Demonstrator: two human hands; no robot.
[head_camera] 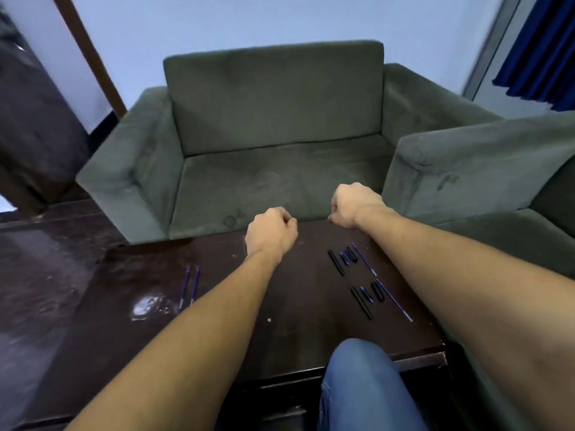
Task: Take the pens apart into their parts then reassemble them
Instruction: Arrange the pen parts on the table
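1. Both our hands are curled into fists over the far part of the dark table (pixel 295 331): the left hand (pixel 271 233) near the middle, the right hand (pixel 353 205) farther out at the far edge.
2. We cannot tell whether either fist grips anything; no pen part shows between the fingers.
3. Two thin blue refills (pixel 189 287) lie side by side on the left of the table, nearer to us than the left hand and apart from it.
4. One set of pen parts (pixel 348 259) lies to the right, just nearer than the right hand, beside the right forearm.
5. Another set of parts (pixel 371 296) lies nearer still, with a long refill (pixel 394 300) along its right side.
6. Our knee in blue jeans (pixel 361 377) rises at the near edge.
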